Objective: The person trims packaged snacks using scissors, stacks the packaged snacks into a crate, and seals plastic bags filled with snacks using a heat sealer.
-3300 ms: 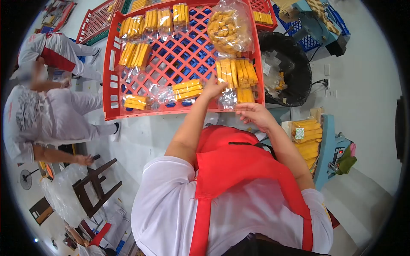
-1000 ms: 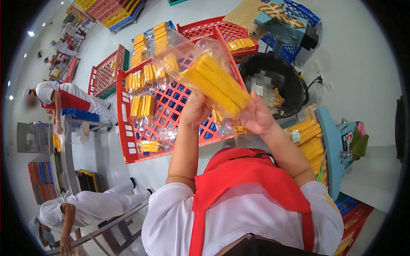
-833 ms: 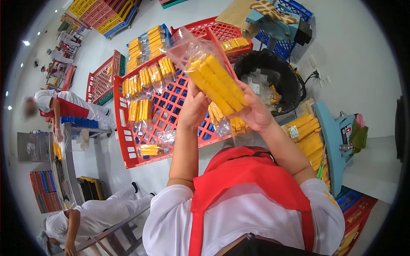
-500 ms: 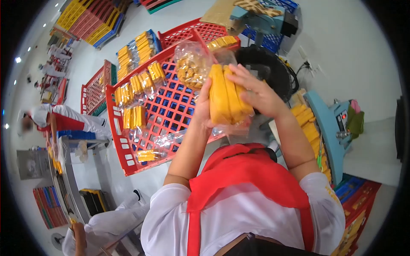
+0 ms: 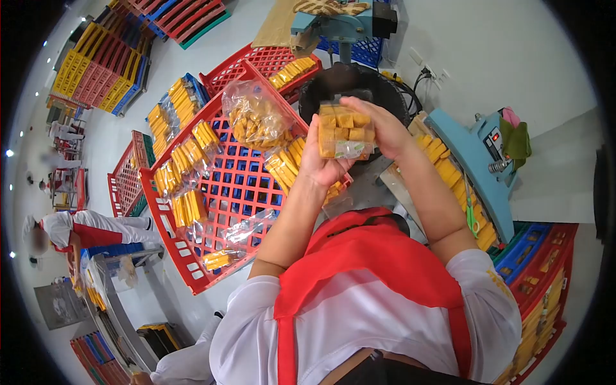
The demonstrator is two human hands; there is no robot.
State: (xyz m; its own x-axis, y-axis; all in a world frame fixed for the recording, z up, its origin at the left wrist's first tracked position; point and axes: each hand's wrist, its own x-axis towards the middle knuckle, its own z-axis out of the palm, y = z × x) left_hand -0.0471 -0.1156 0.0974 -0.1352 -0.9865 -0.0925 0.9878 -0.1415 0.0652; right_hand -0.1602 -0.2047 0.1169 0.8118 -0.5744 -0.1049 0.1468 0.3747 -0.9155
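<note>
A clear plastic pack of yellow sticks [image 5: 345,133] is held between both hands, its stick ends facing up at me. My left hand [image 5: 323,165] cups the pack from its left and lower side, palm up. My right hand [image 5: 384,130] presses on its right side, with the fingers reaching over the far edge. Below and left of the hands lies a red lattice crate [image 5: 239,168]. In it are several packs of yellow sticks [image 5: 186,159] and a larger clear bag of yellow pieces [image 5: 255,122]. A black-lined bin [image 5: 327,80] stands just beyond the pack.
On the right is a blue sealing machine [image 5: 471,170] beside a row of yellow sticks [image 5: 443,163] and green-handled scissors [image 5: 471,218]. Another blue machine [image 5: 343,29] stands at the back. Stacked crates [image 5: 99,67] are far left. A person in a red apron [image 5: 96,234] works at left.
The pack has been tipped, so its stick ends show instead of their long sides. Both hands turned with it. The view has shifted, moving the crate and machines leftward.
</note>
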